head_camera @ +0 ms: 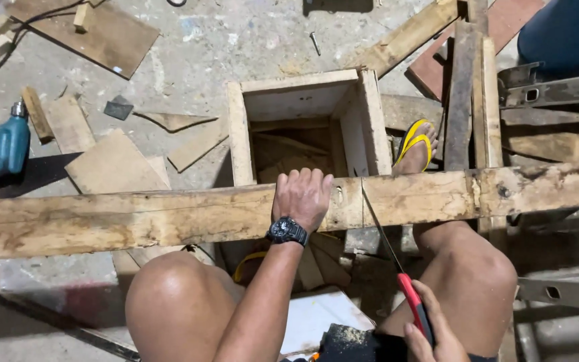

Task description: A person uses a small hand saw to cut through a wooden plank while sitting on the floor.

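A long weathered wooden plank (135,218) runs across the view from left to right, above my knees. My left hand (303,196), with a black watch on the wrist, presses down on top of the plank near its middle, fingers curled over the far edge. My right hand (433,334) grips the red handle of a hand saw (389,245). The thin blade rises from the handle and meets the plank just right of my left hand. One foot in a yellow sandal (415,144) shows beyond the plank.
An open wooden box (303,124) stands on the concrete floor behind the plank. A teal power drill (5,144) lies at the left among wood offcuts (112,164). More boards (467,94) and metal brackets (551,90) are stacked at the right. A white board (316,315) lies between my legs.
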